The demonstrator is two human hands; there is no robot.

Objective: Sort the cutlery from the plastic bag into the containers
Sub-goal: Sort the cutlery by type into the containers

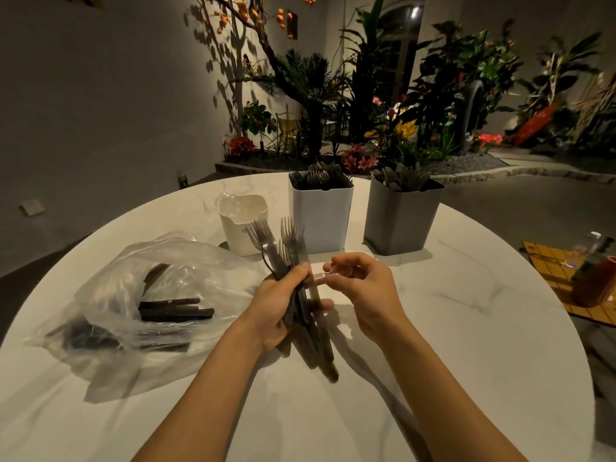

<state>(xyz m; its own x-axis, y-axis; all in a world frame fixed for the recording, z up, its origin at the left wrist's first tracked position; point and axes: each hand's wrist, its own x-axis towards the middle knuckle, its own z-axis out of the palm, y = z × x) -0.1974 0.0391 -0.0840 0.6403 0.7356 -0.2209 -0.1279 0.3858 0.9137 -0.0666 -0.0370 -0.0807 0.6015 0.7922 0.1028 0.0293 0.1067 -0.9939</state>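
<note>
My left hand (278, 306) grips a bundle of dark-handled forks (287, 248), tines pointing up and away. My right hand (361, 283) is beside it and pinches a thin clear band or strip (321, 276) at the bundle's handles. A clear plastic bag (146, 305) lies to the left with more dark cutlery (175, 310) inside. Behind stand a small white container (241, 228), a pale blue container (321, 216) holding forks, and a grey container (398, 218) holding cutlery.
The round white marble table (466, 328) ends close on the right, where a yellow mat (556, 271) carries an orange jar (596, 281) and a bottle. Plants and flowers fill the background beyond the table.
</note>
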